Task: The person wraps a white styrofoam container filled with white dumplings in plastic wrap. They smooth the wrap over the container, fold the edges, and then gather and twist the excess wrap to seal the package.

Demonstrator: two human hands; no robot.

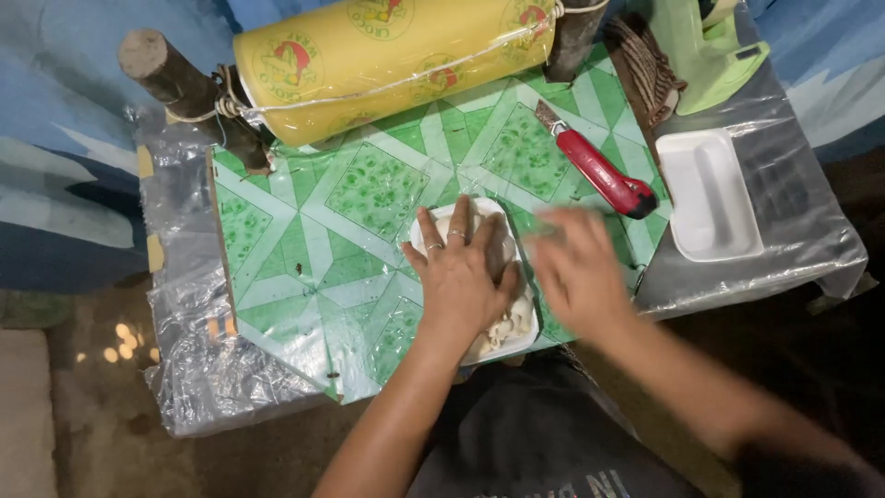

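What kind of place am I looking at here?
Probably a small makeshift food-packing stand. A big yellow roll of cling film sits on wooden posts over a green tiled board, with an empty white tray nearby and the left hand pressing a filled tray.

A white foam tray of pale food pieces (502, 323) sits at the near middle of the green patterned tabletop (304, 249), with the left hand (458, 269) lying flat on it and the right hand (579, 267) just to its right, over the tray's right edge. At the far edge of the tabletop, a large yellow roll of plastic film (387, 65) lies across two wooden posts (189, 97). To the right of the food tray and farther off lies a red-handled knife (599, 172), and right of that an empty white foam tray (708, 194) rests on a clear plastic sheet (802, 212), with a light green tape dispenser (710, 46) beyond it.
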